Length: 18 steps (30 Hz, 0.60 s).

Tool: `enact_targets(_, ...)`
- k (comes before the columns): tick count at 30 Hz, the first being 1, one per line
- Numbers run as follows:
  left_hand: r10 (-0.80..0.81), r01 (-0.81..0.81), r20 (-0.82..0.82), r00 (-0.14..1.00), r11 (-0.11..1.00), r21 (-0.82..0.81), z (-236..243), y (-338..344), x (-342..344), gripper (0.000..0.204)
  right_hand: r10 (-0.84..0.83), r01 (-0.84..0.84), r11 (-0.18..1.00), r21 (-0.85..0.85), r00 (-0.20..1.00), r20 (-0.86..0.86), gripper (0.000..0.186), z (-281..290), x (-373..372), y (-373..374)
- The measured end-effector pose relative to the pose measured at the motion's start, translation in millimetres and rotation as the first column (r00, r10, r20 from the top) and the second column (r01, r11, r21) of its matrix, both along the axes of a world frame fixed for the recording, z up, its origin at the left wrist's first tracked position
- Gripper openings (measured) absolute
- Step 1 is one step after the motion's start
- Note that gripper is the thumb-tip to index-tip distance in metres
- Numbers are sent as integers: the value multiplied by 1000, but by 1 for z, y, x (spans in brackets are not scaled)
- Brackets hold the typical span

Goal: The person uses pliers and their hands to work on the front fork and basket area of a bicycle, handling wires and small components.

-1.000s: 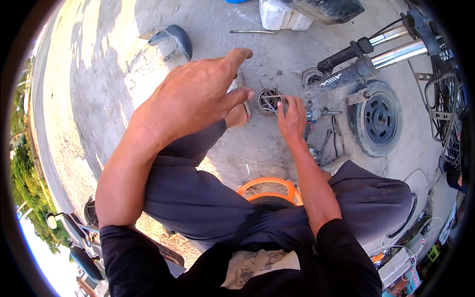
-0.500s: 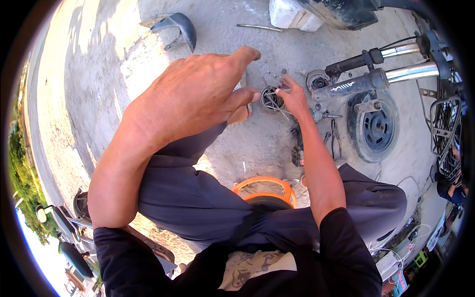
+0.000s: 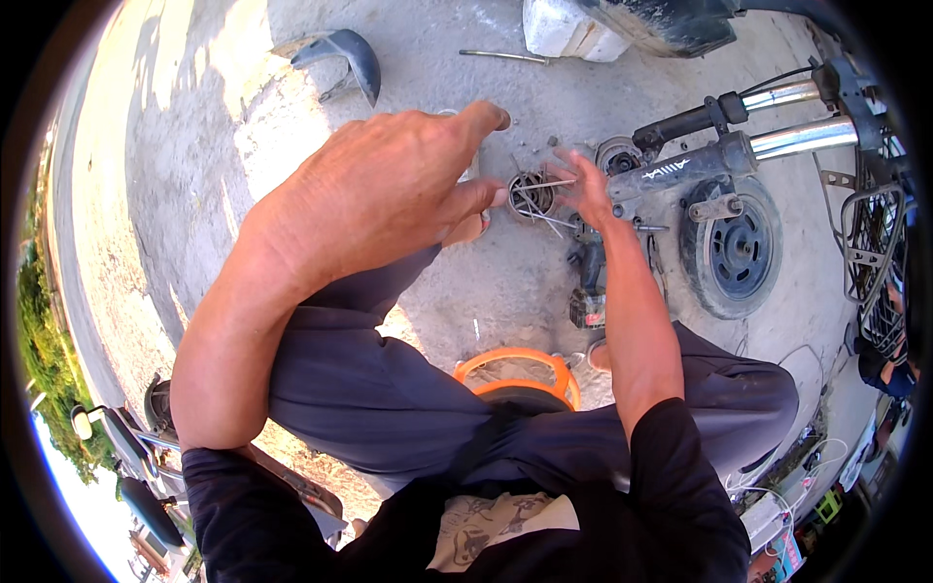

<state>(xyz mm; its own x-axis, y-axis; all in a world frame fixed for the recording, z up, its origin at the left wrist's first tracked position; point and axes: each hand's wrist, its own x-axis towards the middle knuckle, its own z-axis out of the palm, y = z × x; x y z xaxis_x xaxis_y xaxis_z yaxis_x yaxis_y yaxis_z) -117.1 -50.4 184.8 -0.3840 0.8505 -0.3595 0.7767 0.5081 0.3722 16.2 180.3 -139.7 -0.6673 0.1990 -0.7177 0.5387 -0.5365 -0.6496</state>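
Note:
My left hand is raised in front of me, its thumb and index finger apart and nothing seen between them. Part of the ground behind it is hidden. My right hand is spread, with no object visible in it, at the right rim of a round container on the ground. Several thin metal rods stick out of the container and lean across its mouth. Close to my right wrist, the lower end of a motorcycle fork leg reaches in from the right.
A wheel with a tire lies right of the container. Beside it are a round hub part and a cordless power tool. An orange ring-shaped frame is between my legs. A dark curved fender and a metal rod lie farther off.
My right hand has let go of the thin rods in the container, spread its fingers and drawn slightly to the right. The left hand stays nearly where it was.

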Motion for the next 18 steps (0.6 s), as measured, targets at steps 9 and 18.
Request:
enact_targets(9,-29,29,2,1000,999,27,1,7,0,45,197,-207,935,288,978,63,27,-19,7,-12)
enact_targets(18,-5,4,19,1000,999,31,2,14,5,45,-382,376,912,-165,924,-4,16,-37,63,-42)
